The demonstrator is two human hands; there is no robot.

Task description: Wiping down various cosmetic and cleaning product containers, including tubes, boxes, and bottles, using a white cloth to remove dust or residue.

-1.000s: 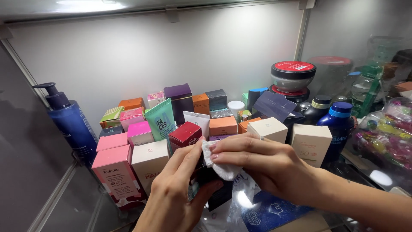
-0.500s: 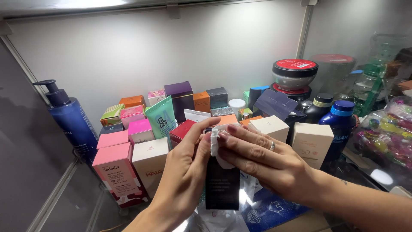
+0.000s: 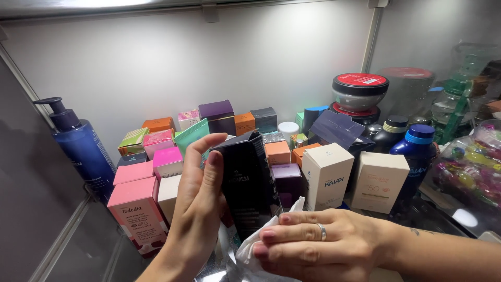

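Holding the tall black cardboard box (image 3: pixel 248 183) upright, long axis near vertical and tipped slightly left, my left hand (image 3: pixel 201 201) has its fingers (image 3: pixel 200 156) wrapped on the box's left side above the crowded shelf. My right hand (image 3: pixel 318 248) sits lower right, fingers clenched on a crumpled white tissue (image 3: pixel 255 249) pressed at the box's lower front, so it is the nearer hand to that face.

Head view, close, facing shelf (image 3: pixel 78 245)

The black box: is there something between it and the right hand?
Yes. A white cloth lies under the fingers of the right hand and against the lower part of the black box. The left hand holds the box directly, nothing between.
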